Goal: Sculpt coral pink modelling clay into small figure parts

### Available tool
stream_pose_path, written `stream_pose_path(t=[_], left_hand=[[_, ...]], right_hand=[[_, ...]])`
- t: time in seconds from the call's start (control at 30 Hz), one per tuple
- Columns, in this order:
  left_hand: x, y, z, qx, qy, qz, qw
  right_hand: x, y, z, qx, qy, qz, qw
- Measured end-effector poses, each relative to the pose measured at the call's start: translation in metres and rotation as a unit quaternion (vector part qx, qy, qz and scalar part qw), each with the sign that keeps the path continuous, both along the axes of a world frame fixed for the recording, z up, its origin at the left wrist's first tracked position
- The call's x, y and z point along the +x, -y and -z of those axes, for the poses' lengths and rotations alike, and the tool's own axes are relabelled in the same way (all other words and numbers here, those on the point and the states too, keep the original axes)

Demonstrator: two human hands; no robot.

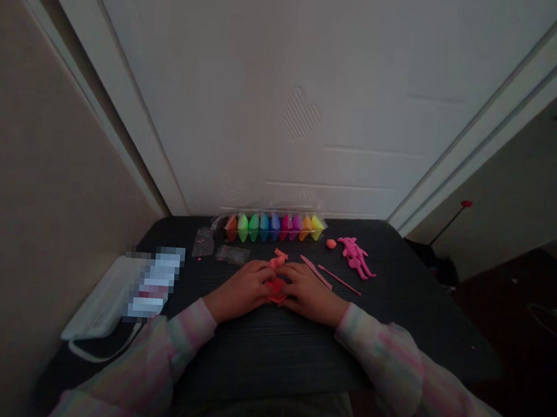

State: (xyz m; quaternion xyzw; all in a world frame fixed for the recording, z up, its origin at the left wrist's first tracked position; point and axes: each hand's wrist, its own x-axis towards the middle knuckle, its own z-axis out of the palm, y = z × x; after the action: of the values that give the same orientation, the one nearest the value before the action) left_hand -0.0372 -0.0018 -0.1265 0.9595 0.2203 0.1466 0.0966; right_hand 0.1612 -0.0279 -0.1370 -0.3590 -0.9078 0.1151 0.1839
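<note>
My left hand [244, 289] and my right hand [311, 293] rest on the dark table [260, 352], fingers curled together around a flat red piece of clay [276, 289] between them. Just beyond the fingertips lies a small pink clay shape [279, 257]. To the right lie two thin pink modelling tools [331, 276], an orange clay ball [331, 244] and a pink clay figure [357, 256]. A clear pack of rainbow-coloured clay pieces [272, 227] stands at the table's far edge.
Two small clear plastic bags [219, 248] lie left of the hands. A white plastic pouch with a blurred label [127, 290] sits at the table's left side. A white door and wall rise behind the table. The room is dim.
</note>
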Motion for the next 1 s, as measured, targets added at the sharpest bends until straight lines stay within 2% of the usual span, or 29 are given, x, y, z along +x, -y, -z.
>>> stream_pose_path(t=[0.13, 0.23, 0.37, 0.47, 0.67, 0.83, 0.93, 1.0], left_hand=[[-0.001, -0.001, 0.000, -0.035, 0.000, -0.014, 0.999], [-0.004, 0.000, 0.001, -0.089, 0.023, -0.026, 0.995], [-0.007, 0.004, 0.000, -0.209, 0.068, -0.028, 0.975], [-0.008, 0.006, -0.002, -0.320, 0.093, -0.021, 0.943], [-0.006, 0.008, -0.004, -0.516, 0.138, -0.026, 0.845], [-0.003, 0.012, -0.003, -0.638, 0.167, -0.008, 0.752], [-0.004, 0.012, -0.001, -0.693, 0.187, -0.008, 0.696], [-0.005, 0.010, 0.001, -0.716, 0.206, -0.013, 0.667]], right_hand=[[0.000, -0.003, -0.001, -0.035, -0.015, 0.001, 0.999], [0.000, 0.000, -0.001, -0.065, -0.064, 0.012, 0.996], [-0.001, 0.007, -0.003, -0.143, -0.128, 0.021, 0.981], [-0.003, 0.012, -0.006, -0.241, -0.182, 0.012, 0.953], [-0.007, 0.016, -0.011, -0.448, -0.309, 0.000, 0.839], [-0.011, 0.020, -0.013, -0.602, -0.347, 0.009, 0.719], [-0.012, 0.021, -0.011, -0.662, -0.366, 0.034, 0.654], [-0.012, 0.021, -0.010, -0.675, -0.380, 0.049, 0.631]])
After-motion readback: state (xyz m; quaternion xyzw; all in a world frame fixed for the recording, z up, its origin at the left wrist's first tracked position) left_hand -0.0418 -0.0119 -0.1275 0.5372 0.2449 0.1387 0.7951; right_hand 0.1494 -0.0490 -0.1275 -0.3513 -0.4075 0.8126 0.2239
